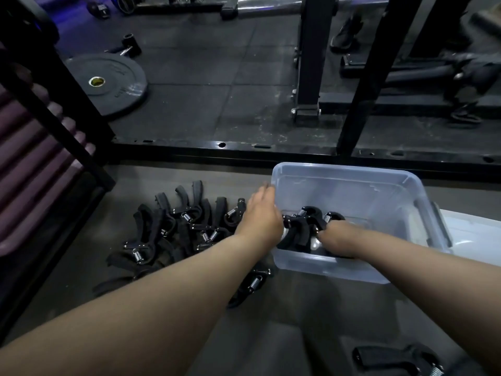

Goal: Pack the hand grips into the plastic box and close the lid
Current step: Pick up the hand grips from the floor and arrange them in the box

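- We see the plastic box (385, 202) standing open on the grey floor, clear-walled, just in front of a black rack frame (271, 149).
- Several hand grips in the box (306, 222) lie against its near wall, black handles with metal springs.
- Our left hand (260, 213) lies back-up at the box's left rim. Its fingers stretch forward, uncurled, over the rim's corner, and they are blurred. We cannot tell whether the thumb touches the nearest grip.
- Our right hand (332, 234) reaches down inside the box among the grips. Its fingers are hidden behind them, so we cannot tell whether it grasps one or has let go.
- A loose pile of grips (176, 229) lies on the floor to the left of the box.
- One more grip (253, 283) lies partly under our left forearm, and another (393, 359) lies at the lower right.
- A white lid (477, 232) lies just beside the box's right wall.
- A weight plate (113, 85) lies flat on the dark mats beyond the frame.
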